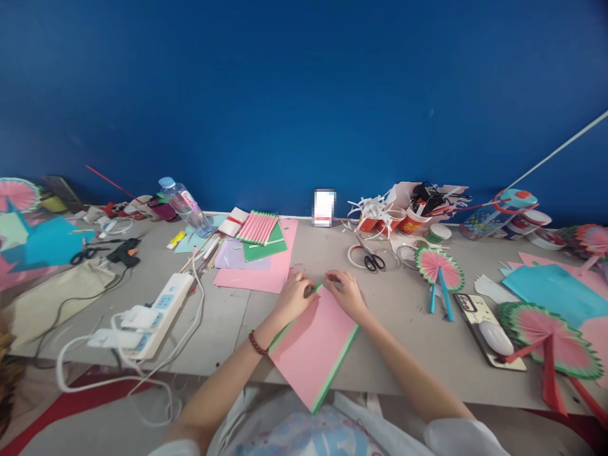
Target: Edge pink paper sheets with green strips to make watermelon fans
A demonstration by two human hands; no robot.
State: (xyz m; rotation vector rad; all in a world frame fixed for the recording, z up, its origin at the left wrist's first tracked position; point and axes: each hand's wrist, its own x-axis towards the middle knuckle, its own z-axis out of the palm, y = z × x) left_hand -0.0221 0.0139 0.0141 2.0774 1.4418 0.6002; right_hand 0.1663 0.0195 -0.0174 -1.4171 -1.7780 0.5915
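A pink paper sheet with green edges (316, 345) lies at a slant in front of me, its near corner reaching past the table's front edge. At its far left edge, the curled fingers of my left hand (297, 294) close on the paper. My right hand (346, 292) is at the far corner, thumb and fingers pinched on the edge close to my left hand. The fingertips partly hide the part of the edge they hold.
Left stand a white power strip (164, 313) with cables, a glue gun (126, 253) and a leaning bottle (185, 206). A pleated pink paper (259, 228) lies behind. Scissors (373, 258), a paper fan (439, 269), a phone (470, 307) and a larger fan (551, 339) lie right.
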